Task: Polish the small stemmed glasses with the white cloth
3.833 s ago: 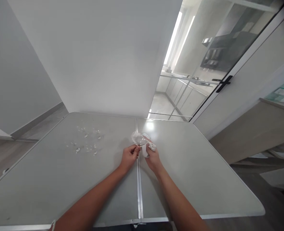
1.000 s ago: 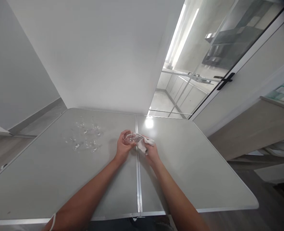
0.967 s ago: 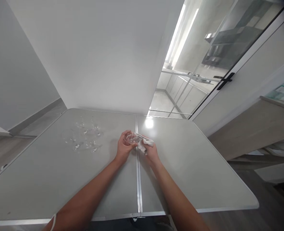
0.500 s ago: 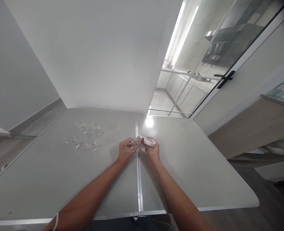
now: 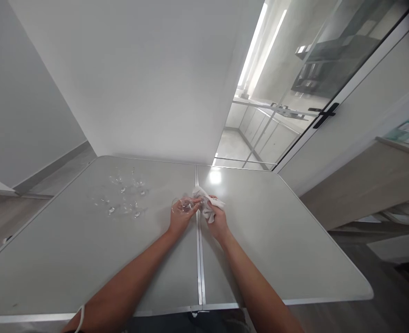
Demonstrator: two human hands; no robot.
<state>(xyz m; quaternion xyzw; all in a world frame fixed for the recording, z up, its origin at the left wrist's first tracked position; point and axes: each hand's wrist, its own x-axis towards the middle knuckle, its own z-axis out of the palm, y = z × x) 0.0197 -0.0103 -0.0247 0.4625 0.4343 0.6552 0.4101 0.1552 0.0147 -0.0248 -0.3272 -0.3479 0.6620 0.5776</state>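
Note:
A clear stemmed glass lies tilted sideways in my left hand, its bowl toward the left. The fingers are closed round it, and its right end goes into a white cloth. My right hand grips that cloth, bunched up, against the glass. Both hands are over the table's centre seam. How much of the glass the cloth covers I cannot tell. To the left, several clear stemmed glasses stand in a group on the table; their outlines are faint.
The grey folding table has a metal seam down its middle and a metal rim. A white wall rises behind it. At the right are a glass door with a black handle and a wooden shelf unit.
The glass has turned and shifted a little left in my left hand. My right hand has moved slightly left, and the cloth is now spread wider around the end of the glass.

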